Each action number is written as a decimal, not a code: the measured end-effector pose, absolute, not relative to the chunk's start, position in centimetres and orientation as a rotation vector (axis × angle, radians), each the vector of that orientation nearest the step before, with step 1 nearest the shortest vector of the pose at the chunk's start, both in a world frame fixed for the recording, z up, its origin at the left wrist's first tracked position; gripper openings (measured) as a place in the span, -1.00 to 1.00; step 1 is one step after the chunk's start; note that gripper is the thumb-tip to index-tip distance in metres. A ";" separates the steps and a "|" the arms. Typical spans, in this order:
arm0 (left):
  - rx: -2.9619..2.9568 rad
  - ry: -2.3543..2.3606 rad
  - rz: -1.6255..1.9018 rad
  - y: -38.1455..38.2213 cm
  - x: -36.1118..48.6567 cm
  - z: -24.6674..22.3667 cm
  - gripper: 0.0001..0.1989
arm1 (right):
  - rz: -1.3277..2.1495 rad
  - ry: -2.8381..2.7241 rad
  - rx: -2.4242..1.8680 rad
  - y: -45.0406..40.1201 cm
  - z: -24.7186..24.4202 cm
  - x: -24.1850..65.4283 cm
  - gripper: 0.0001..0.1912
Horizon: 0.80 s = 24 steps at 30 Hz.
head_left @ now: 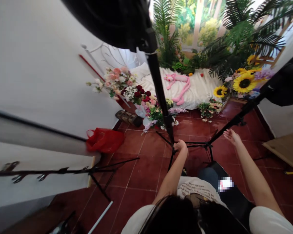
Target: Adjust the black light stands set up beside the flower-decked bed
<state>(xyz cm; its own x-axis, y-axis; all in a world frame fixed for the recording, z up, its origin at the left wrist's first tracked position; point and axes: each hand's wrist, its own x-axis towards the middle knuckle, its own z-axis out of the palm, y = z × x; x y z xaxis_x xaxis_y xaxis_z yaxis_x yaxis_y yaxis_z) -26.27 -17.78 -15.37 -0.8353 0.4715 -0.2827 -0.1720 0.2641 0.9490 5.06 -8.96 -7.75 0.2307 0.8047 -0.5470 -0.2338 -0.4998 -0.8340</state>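
A black light stand rises in front of me, its large dark lamp head at the top of the view. My left hand is at the lower part of its pole, fingers curled around it just above the spread legs. To the right, a second black light stand leans across the view with a dark head. My right hand is held beside this stand's pole, fingers apart and nothing in them. A gap shows between that hand and the pole.
A white-draped bed with a pink plush toy lies ahead, among flower bunches, sunflowers and palm leaves. A red plastic bag rests by the left wall. Another tripod lies left; a board stands right.
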 end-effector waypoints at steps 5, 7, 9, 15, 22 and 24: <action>0.586 1.606 1.481 -10.2 -19.6 -10.4 -0.68 | 1.587 -0.334 -1.272 -9.5 -4.1 4.9 -0.60; 0.731 1.209 1.398 -7.4 -15.8 -7.3 -0.70 | 1.622 -0.249 -1.115 -9.6 -2.6 4.5 -0.59; 0.879 0.978 1.373 -5.2 -11.7 -4.1 -0.70 | 1.637 -0.201 -0.932 -9.5 -1.5 4.4 -0.64; 1.067 0.783 1.425 -1.6 -3.0 1.5 -0.63 | 1.746 -0.152 -0.376 -8.2 -0.8 5.1 -0.77; 1.136 0.778 1.201 0.5 -1.6 0.0 -0.44 | 1.816 0.065 0.217 -7.1 -2.1 4.4 -0.60; 1.172 0.783 1.160 0.6 -1.7 -0.6 -0.39 | 1.817 0.105 0.324 -7.2 -2.4 4.2 -0.58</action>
<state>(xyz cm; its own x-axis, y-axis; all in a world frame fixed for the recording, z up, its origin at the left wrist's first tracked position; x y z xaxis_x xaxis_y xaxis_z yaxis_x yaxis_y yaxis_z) -1.65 0.64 -0.63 0.2643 0.9597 0.0955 -0.2696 -0.0215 0.9627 4.20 -7.22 -2.35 -0.2350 0.9579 0.1649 -0.9324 -0.2701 0.2400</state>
